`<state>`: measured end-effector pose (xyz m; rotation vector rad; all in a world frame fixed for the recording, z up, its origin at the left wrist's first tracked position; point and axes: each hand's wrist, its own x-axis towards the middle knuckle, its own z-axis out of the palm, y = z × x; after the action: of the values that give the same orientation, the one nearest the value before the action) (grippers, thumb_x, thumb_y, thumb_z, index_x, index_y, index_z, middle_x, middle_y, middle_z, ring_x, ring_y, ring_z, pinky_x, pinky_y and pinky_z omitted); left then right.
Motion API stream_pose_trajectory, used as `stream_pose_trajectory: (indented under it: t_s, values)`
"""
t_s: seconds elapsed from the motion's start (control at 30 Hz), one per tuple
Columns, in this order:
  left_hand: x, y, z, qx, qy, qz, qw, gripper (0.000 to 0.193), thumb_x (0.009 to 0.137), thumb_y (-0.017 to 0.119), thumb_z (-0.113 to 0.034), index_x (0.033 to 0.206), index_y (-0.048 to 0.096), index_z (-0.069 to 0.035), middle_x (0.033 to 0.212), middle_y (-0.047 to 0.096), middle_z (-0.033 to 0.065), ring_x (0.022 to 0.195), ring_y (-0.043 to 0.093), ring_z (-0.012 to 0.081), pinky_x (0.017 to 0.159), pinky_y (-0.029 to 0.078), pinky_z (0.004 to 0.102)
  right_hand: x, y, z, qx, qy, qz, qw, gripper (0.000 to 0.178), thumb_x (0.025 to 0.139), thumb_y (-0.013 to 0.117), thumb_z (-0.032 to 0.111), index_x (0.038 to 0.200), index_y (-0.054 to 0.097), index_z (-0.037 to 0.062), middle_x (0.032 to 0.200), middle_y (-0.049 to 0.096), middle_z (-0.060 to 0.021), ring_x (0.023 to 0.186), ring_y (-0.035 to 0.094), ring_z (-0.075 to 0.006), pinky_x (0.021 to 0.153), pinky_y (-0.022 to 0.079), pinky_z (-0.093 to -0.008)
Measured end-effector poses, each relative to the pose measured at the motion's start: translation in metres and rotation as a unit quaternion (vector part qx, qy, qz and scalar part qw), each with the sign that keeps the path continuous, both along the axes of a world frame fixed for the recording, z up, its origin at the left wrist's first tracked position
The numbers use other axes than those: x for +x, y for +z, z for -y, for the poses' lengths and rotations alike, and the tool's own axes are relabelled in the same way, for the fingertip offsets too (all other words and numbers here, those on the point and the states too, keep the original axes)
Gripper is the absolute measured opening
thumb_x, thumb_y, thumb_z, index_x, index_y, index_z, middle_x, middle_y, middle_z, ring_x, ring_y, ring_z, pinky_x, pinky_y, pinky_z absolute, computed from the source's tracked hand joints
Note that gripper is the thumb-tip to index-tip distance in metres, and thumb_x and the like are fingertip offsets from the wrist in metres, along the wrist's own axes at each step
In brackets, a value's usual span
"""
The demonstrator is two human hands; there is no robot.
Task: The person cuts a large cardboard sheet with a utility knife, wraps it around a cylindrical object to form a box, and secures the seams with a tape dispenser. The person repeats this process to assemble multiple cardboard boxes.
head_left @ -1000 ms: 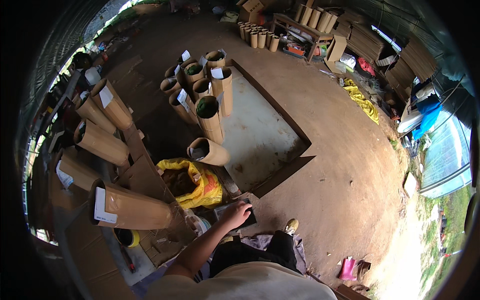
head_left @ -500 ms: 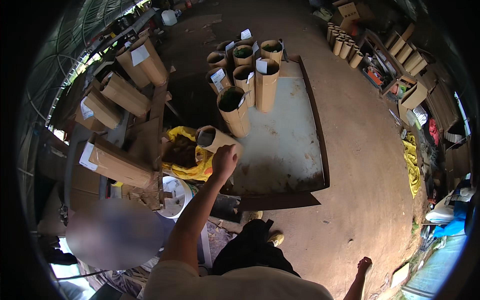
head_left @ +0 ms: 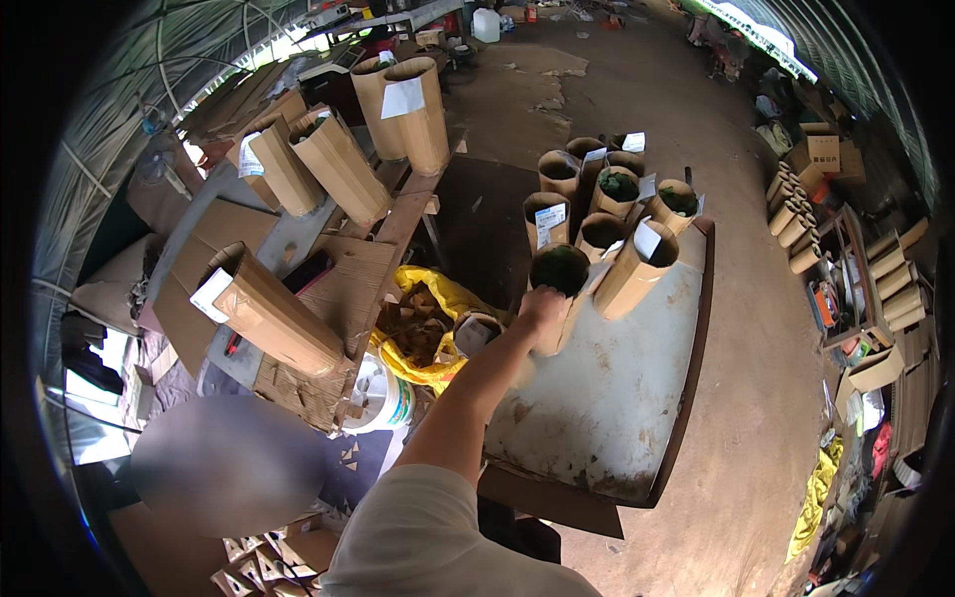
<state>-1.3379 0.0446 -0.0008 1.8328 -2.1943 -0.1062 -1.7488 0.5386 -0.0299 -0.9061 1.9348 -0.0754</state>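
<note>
My left hand [head_left: 544, 310] reaches forward to the nearest upright cardboard tube [head_left: 560, 328], its fingers curled at the tube's near rim. Dark green material shows inside that tube. Close behind it stand several more cardboard tubes [head_left: 637, 269] with white paper labels, grouped on a grey, rimmed platform [head_left: 617, 408]. To the left of my wrist, a shorter tube [head_left: 476, 333] leans beside a yellow bag [head_left: 438, 371] of brown scraps. My right hand is out of view.
On the left, a wooden bench [head_left: 373, 254] bears several tall labelled tubes; one [head_left: 274, 308] tilts near its front. Below stands a white bucket [head_left: 378, 398]. A blurred patch covers the lower left. Along the right lie stacked short tubes [head_left: 791, 224] and a yellow cloth [head_left: 816, 497].
My left hand has gone from the shorter tube by the yellow bag to the rim of the nearest upright tube. The view has shifted, and my right hand has left it.
</note>
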Motion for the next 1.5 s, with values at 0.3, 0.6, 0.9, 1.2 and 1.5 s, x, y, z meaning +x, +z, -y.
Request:
stream_pose_trajectory:
  t_s: [0.3,0.6,0.9,1.2,1.5]
  values:
    - [0.118,0.281,-0.045,-0.122,0.079,-0.072,0.987,0.030,0.065,0.069,-0.035,0.076,0.061,-0.008,0.073,0.061,0.0109,0.071,0.060,0.0291,0.061,0.048,0.0383,-0.045,-0.021,0.050,0.016,0.020,0.008,1.000,0.026,0.075,0.061,0.012,0.099,0.060,0.0034,0.080,0.062,-0.0136,0.067,0.060,-0.0198,0.061,0.052,-0.0326]
    - [0.179,0.392,-0.114,-0.252,0.168,0.046,0.952,0.030,0.067,0.071,-0.027,0.075,0.057,-0.002,0.063,0.054,0.0163,0.064,0.054,0.0345,0.057,0.042,0.0389,-0.122,-0.097,0.070,-0.139,0.032,0.072,0.987,0.025,0.074,0.058,0.004,0.098,0.058,-0.0019,0.071,0.063,-0.0109,0.060,0.063,-0.0174,0.056,0.052,-0.0277]
    - [0.297,0.301,-0.125,-0.153,0.371,0.160,0.902,0.026,0.068,0.069,-0.029,0.079,0.056,-0.008,0.080,0.062,0.0126,0.077,0.060,0.0334,0.062,0.048,0.0446,-0.067,-0.023,0.072,-0.062,0.173,-0.056,0.981,0.028,0.067,0.066,0.027,0.090,0.064,0.0104,0.078,0.066,-0.0086,0.076,0.064,-0.0207,0.072,0.050,-0.0327]
    - [0.313,0.316,-0.123,-0.141,0.372,0.184,0.899,0.025,0.069,0.068,-0.021,0.079,0.054,-0.003,0.075,0.059,0.0176,0.073,0.056,0.0386,0.057,0.042,0.0449,-0.025,0.028,0.198,-0.153,0.226,-0.124,0.954,0.024,0.073,0.063,0.021,0.094,0.064,0.0101,0.083,0.066,-0.0100,0.076,0.064,-0.0208,0.071,0.051,-0.0323]
    - [0.380,0.295,-0.137,-0.037,0.409,0.202,0.889,0.038,0.070,0.068,-0.015,0.101,0.051,-0.005,0.088,0.060,0.0190,0.083,0.058,0.0358,0.067,0.046,0.0434,0.042,0.091,0.489,-0.485,0.241,-0.082,0.836,0.018,0.075,0.057,0.009,0.092,0.061,0.0109,0.082,0.060,-0.0094,0.076,0.060,-0.0268,0.066,0.050,-0.0358]
